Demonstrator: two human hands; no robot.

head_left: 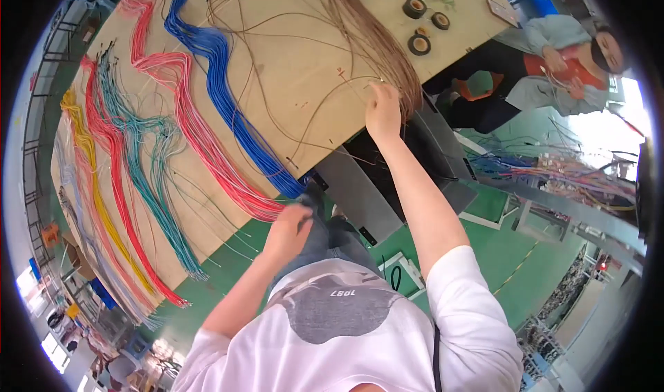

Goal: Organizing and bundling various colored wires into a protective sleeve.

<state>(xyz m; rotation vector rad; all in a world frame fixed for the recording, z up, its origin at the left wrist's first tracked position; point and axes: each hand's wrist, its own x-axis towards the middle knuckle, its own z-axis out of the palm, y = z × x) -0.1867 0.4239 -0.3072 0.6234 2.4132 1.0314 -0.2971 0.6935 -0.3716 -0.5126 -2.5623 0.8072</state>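
My right hand (384, 114) is raised over the right part of the table, fingertips pinched on a thin brown wire (339, 88) that curves away to the left. Just beyond it lies a long bundle of brown wires (380, 43), hanging over the table edge. My left hand (288, 231) is lower, off the near edge, with curled fingers beside the ends of a pink-red wire bundle (207, 160). What it may hold is hidden. A thick blue wire bundle (232, 108) ends close above that hand.
Teal wires (135, 164), red wires (117, 164) and yellow wires (93, 157) lie on the wooden table (304, 60) at left. Several black tape rolls (418, 44) and a phone (503, 12) sit at the far right. A person (553, 67) sits beyond the grey drawer unit (439, 143).
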